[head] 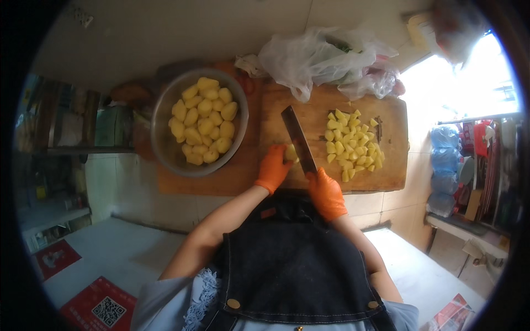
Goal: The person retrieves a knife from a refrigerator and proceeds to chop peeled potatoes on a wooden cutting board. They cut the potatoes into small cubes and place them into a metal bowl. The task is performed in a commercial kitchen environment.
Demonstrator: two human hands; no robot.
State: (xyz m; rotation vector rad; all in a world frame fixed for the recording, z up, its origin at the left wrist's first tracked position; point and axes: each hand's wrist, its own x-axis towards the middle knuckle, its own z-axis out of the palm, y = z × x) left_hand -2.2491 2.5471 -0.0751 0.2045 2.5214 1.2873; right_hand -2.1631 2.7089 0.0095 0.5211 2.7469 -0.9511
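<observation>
My left hand point(274, 169), in an orange glove, holds a peeled potato point(291, 154) against the wooden cutting board point(290, 93). In my right hand point(327, 194), also gloved in orange, is the handle of a cleaver point(299, 138). Its dark blade stands just right of the potato and points away from me; whether it touches the potato I cannot tell. Right of the blade, a heap of potato chunks point(352, 142) covers part of the board. A metal basin point(244, 136) with many whole peeled potatoes point(205, 108) sits to the left.
Along the board's far edge lie translucent plastic bags point(306, 62), one with something green inside. Large blue water bottles point(445, 165) are stacked by shelving on the right. White tabletops with red printed sheets point(101, 304) are near me, one bearing a printed code.
</observation>
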